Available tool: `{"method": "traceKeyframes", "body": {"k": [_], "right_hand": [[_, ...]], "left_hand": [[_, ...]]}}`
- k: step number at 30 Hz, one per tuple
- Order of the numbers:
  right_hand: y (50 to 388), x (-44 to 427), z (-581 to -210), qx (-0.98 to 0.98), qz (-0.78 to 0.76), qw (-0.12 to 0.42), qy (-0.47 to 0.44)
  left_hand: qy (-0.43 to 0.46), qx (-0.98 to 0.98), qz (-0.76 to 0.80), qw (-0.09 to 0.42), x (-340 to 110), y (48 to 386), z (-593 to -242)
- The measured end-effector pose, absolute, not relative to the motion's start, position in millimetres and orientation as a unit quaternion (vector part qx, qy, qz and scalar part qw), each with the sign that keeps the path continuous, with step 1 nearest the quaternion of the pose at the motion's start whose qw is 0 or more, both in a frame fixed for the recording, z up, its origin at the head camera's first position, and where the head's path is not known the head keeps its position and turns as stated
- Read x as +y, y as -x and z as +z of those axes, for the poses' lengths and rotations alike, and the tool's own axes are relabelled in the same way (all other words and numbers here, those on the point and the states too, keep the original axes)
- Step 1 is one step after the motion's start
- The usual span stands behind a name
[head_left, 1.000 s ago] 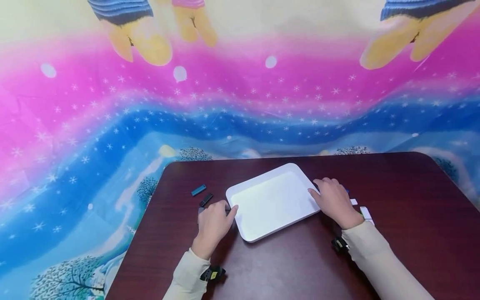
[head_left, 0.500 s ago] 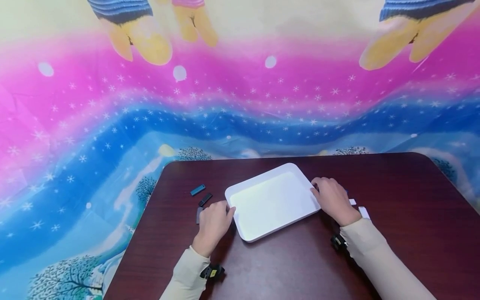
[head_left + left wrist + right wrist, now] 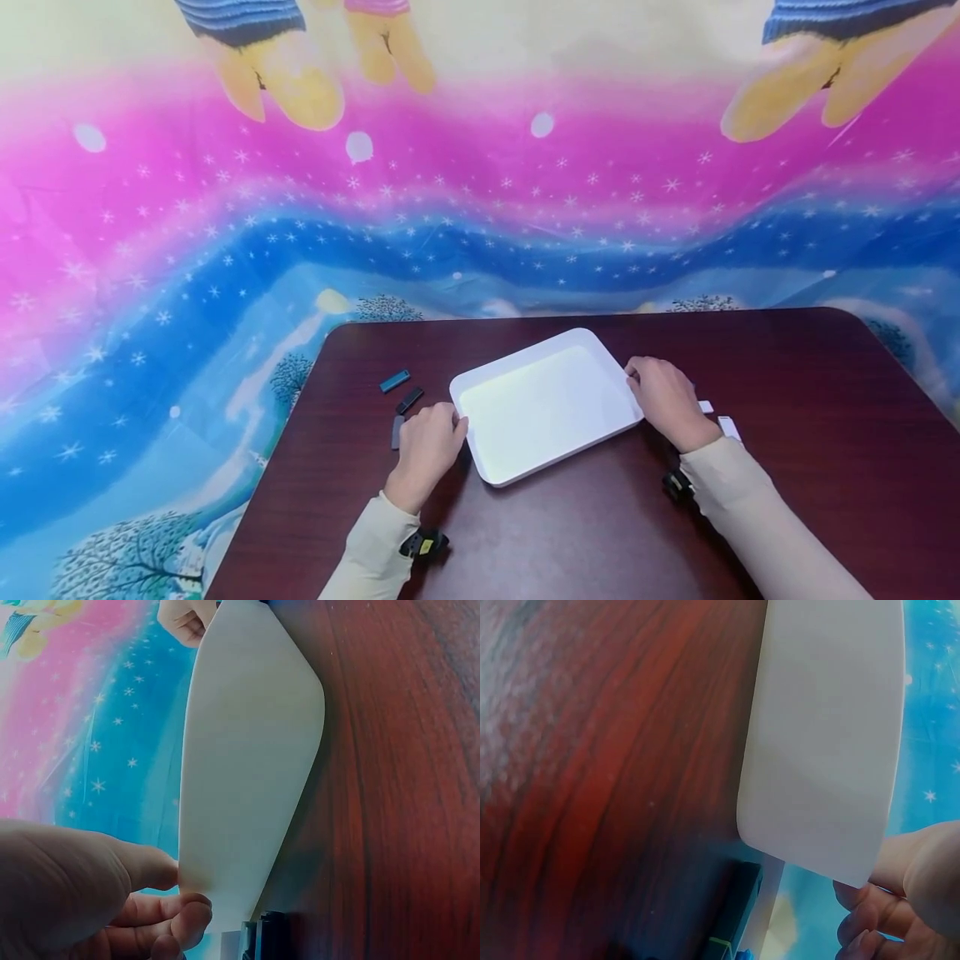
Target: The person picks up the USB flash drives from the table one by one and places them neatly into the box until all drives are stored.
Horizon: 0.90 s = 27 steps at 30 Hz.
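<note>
A white rectangular tray lies at an angle on the dark red-brown table, its inside bare. My left hand pinches the left rim between thumb and fingers; the left wrist view shows the thumb at the rim and the fingertips below it. At the right end, my right hand pinches the rim near a corner, as the right wrist view confirms. Close beside the left hand lie small sticks that look like USB flash drives: a teal one, a black one and a partly hidden grey one.
Right of the right hand are a small white piece and a white stick, partly covered by the wrist. A dark stick shows beyond the tray in the right wrist view. A printed cloth hangs behind the table.
Both thumbs have drawn back from over the tray to its rim. The tray and the small sticks stay almost where they were.
</note>
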State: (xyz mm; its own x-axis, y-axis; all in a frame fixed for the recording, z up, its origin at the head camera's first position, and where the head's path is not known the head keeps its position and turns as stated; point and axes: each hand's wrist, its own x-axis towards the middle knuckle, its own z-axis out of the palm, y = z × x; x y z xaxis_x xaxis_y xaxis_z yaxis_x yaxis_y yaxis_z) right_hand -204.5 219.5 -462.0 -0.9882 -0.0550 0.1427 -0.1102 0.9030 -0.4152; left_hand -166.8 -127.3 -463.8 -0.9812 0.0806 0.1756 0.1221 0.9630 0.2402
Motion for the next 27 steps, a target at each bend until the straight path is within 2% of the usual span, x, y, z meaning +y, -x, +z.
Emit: {"method": "traceKeyframes", "body": {"k": [8,15,21,27], "right_hand": [[201,221,-461,-0.971,0.227,0.061,-0.035],[195,221,-462,-0.972,0.222,0.067,-0.034],[190,222,-458,-0.973,0.223,0.052,-0.027],[184,223,-457,-0.971,0.234,0.039,-0.024]], "left_hand": [[0.043,-0.987,-0.139,0.063,-128,172,-464],[0.04,-0.987,-0.143,0.068,-130,177,-464],[0.045,-0.985,-0.144,0.081,-131,182,-465],[0.041,-0.985,-0.148,0.073,-133,187,-467]]}}
